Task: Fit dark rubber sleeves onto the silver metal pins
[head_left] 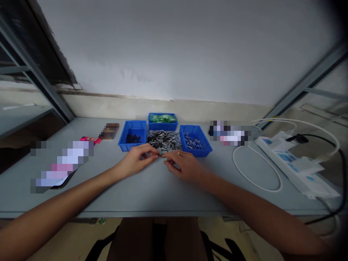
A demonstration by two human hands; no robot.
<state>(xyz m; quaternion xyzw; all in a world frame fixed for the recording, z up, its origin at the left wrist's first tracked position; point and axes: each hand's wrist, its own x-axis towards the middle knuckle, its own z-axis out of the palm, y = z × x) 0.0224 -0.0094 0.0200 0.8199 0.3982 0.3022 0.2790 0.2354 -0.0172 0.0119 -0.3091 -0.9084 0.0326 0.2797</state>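
Note:
My left hand (138, 159) pinches a small dark piece (161, 156) between thumb and fingertips, low over the front of the pile. The fingertips of my right hand (186, 165), which wears a ring, meet the same piece from the other side; its exact shape is too small to make out. Right behind both hands lies a loose pile of metal pins (164, 139) with dark parts among them. A blue bin (123, 145) with small black parts stands to the left of the pile. To the right, another blue bin (202, 151) holds silvery pins.
Behind the pile stands a third blue bin (163, 126) with green packets. At the left lies a phone (65, 181), mostly pixelated, beside a pink object (91, 139). A white power strip (296, 166) with plugs and a looped white cable (257, 186) lies at the right.

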